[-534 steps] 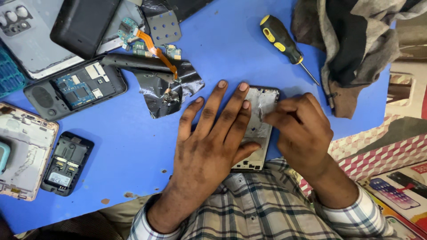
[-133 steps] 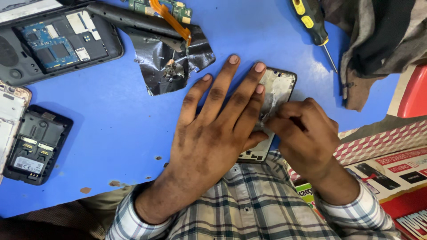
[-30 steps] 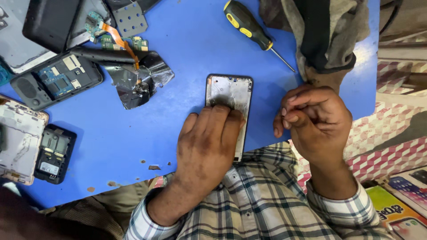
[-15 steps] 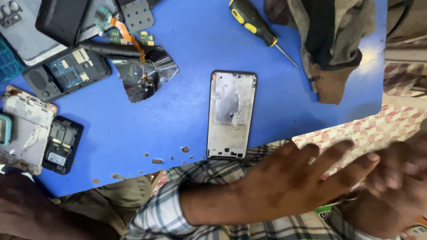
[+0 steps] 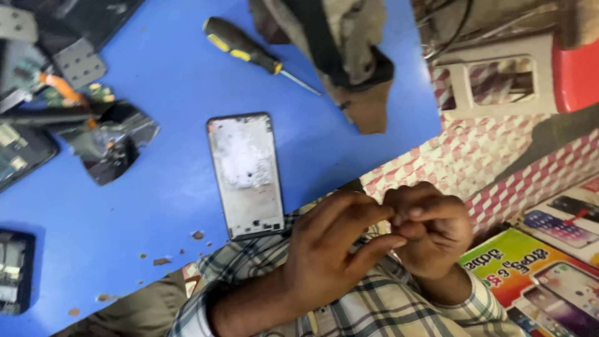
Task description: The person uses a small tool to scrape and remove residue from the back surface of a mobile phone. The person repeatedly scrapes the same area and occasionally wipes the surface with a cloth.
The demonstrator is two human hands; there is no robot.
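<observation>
A bare phone frame [image 5: 245, 175], silver with patchy white residue, lies flat on the blue table [image 5: 168, 81] with no hand on it. Both hands hover off the table's near edge, to the right of the frame and above my checked shirt. My left hand [image 5: 331, 249] reaches its thumb and fingers to the fingertips of my right hand [image 5: 430, 231], whose fingers are curled tight. Whether anything tiny sits between the touching fingertips is too small to tell.
A black and yellow screwdriver [image 5: 240, 47] lies at the back beside a crumpled cloth [image 5: 337, 50]. Torn dark foil [image 5: 112, 146], a board with an orange flex [image 5: 59, 93] and an opened phone [image 5: 12, 271] sit at the left. Colourful printed sheets [image 5: 536, 268] lie at the right.
Both hands have left the phone frame and come together off the table's right side, fingertips touching. The view has swung right; the frame lies uncovered.
</observation>
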